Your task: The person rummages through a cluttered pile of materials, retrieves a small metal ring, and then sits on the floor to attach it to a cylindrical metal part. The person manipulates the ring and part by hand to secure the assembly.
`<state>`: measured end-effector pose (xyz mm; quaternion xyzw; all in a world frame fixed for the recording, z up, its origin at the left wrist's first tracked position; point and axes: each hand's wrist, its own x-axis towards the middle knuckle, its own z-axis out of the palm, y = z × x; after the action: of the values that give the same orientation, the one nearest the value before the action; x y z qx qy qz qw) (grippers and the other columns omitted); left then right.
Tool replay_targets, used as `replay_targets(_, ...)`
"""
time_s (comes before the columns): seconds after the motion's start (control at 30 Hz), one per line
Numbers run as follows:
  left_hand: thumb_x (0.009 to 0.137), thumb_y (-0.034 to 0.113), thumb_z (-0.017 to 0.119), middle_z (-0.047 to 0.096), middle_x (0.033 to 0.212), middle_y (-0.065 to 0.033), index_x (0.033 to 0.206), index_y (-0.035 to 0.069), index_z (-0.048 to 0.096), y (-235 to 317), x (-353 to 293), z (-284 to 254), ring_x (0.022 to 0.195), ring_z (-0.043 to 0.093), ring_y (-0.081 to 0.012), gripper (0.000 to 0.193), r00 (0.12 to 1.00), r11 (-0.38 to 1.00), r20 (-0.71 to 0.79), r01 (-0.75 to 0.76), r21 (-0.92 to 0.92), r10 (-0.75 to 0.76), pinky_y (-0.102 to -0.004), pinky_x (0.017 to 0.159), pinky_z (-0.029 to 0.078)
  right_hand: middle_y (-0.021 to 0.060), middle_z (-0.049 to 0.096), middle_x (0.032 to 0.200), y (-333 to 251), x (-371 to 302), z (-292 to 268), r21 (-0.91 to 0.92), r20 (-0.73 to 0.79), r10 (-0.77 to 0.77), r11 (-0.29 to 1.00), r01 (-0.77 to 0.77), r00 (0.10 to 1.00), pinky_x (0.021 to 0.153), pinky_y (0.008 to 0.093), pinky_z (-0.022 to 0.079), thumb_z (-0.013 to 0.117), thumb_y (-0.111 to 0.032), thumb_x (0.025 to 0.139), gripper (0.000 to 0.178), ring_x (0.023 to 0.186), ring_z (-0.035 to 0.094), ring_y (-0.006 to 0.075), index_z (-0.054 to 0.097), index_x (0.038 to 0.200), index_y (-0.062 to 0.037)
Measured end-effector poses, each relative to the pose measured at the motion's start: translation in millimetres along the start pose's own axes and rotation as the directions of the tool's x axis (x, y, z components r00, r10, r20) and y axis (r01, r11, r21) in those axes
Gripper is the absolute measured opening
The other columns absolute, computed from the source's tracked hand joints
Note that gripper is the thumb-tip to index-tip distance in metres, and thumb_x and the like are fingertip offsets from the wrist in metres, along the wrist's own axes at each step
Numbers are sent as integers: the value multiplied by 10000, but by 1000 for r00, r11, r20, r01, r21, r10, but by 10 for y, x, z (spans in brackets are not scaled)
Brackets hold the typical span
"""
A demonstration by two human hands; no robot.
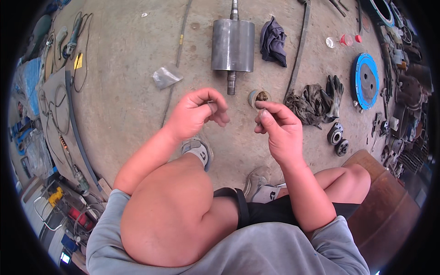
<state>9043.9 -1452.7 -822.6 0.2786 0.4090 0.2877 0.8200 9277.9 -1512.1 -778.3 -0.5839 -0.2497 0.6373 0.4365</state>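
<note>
Holding half-curled left hand and right hand apart, any grip unclear, and facing metal cylinder just ahead, with long axis fore-and-aft and near end closer to left hand.

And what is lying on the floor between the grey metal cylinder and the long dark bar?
In the head view, a crumpled dark cloth lies between the metal cylinder and the long dark bar.
</note>
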Motion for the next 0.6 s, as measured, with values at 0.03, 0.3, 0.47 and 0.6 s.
replay_targets(0.03,944,-77,480,615,912,-94,967,17,636,-68,3,-72,792,664,-192,184,998,1000,63,-2,-9,2,-332,693,566,20,696,933,9,2,1,-37,14,29,999,-28,999,729,244,560,669,-82,1017,215,793,664,99,718,1208,4)
replay_targets(0.3,897,-50,509,613,854,-41,876,17,640,1,3,-102,724,574,-115,149,940,972,268,174,158,-212,-285,612,474,67,753,869,132,67,111,-369,-16,66,927,-67,998,673,256,554,762,-104,935,160,750,704,101,772,1039,17)
replay_targets(0.47,974,206,698,703,897,-6,1018,31,730,-159,91,-1,748,578,-64,183,979,881,-26,192,432,-200,-261,656,484,107,763,875,421,313,138,-739,129,-246,622,259,961,698,292,564,754,-104,925,111,765,714,113,788,996,-25)
replay_targets(0.6,962,227,737,751,940,-22,1095,46,768,-441,293,-256,761,593,-69,227,966,816,-124,258,517,-227,-261,671,496,92,759,884,793,525,54,-569,66,-65,818,91,996,701,282,566,743,-111,939,191,792,705,111,756,1087,10)
